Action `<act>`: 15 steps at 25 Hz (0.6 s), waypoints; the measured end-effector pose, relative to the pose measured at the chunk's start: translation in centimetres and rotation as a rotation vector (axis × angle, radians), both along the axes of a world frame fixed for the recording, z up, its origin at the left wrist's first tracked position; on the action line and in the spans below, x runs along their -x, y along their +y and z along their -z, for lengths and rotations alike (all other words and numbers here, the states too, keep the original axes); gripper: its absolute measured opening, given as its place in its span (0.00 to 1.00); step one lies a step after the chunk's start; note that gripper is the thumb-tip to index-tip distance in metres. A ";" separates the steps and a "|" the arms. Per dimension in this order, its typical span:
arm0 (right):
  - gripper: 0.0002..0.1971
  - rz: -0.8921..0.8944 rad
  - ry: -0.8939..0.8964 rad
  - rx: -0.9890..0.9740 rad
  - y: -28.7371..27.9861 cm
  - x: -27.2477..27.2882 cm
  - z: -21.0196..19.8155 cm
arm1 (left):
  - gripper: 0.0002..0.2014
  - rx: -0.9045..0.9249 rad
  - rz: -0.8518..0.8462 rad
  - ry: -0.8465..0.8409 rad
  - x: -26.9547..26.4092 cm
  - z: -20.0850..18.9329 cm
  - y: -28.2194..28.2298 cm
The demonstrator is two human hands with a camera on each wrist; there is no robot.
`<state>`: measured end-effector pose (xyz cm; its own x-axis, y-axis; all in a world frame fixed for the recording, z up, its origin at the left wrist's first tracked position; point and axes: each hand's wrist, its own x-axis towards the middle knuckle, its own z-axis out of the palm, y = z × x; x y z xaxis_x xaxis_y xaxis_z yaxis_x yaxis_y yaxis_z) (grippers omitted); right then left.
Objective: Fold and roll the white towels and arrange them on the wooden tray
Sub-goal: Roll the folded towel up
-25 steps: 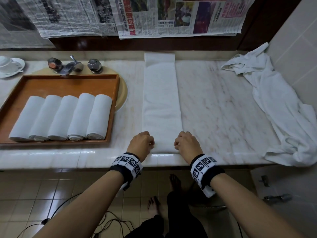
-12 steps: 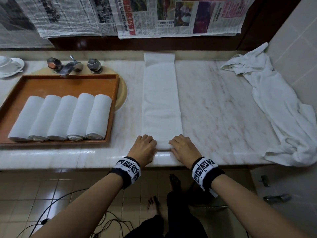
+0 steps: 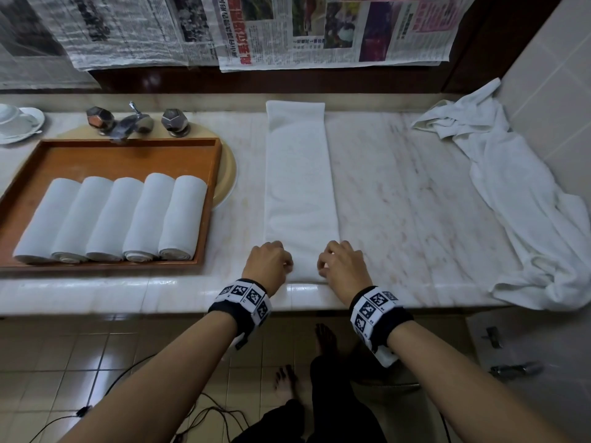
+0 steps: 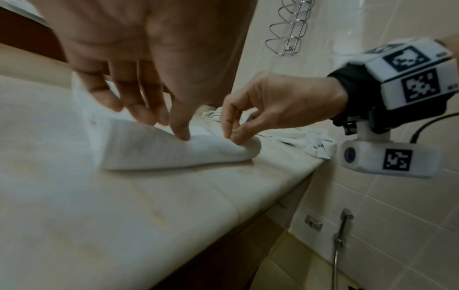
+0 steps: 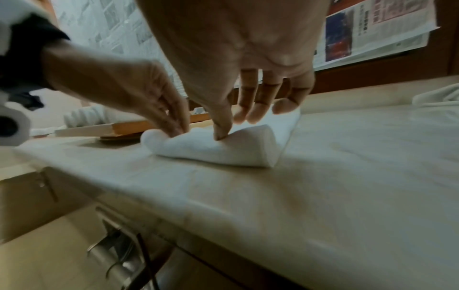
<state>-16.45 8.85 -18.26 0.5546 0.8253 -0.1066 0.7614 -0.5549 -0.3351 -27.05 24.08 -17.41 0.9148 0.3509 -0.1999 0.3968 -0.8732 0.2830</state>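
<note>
Towel [image 3: 300, 187] lies as long folded strip on tabltop [image 3: 415, 193], near end curled into small roll at front edge. Tray [image 3: 128, 155] to left holds five rolls [image 3: 112, 219]. Left hand [image 3: 267, 266] and right hand [image 3: 343, 266] arched over roll, fingers [image 4: 181, 125] curled, pinching its ends. Half second ago hands sat closer together; now apart, roll slightly thicker.

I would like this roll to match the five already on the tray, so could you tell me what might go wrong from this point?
1. The left hand and right hand hold only the first turn of the long folded white towel; uneven pressure could skew the roll.
2. That turn sits close to the front edge of the pale marble counter, so it could slip off.
3. The rectangular wooden tray has little room beside its five rolled white towels; a thick roll may not fit that row.
</note>
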 end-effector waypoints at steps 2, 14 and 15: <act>0.04 -0.055 -0.019 -0.040 0.2 1.1 0.3 | 0.07 0.032 -0.030 -0.083 0.2 0.4 -1.0; 0.20 -0.185 -0.034 -0.043 -0.1 0.3 0.7 | 0.13 -0.049 0.181 -0.213 1.2 1.8 -1.0; 0.20 -0.188 0.015 -0.030 -0.3 0.2 0.5 | 0.12 -0.031 0.200 -0.211 1.5 1.9 -0.7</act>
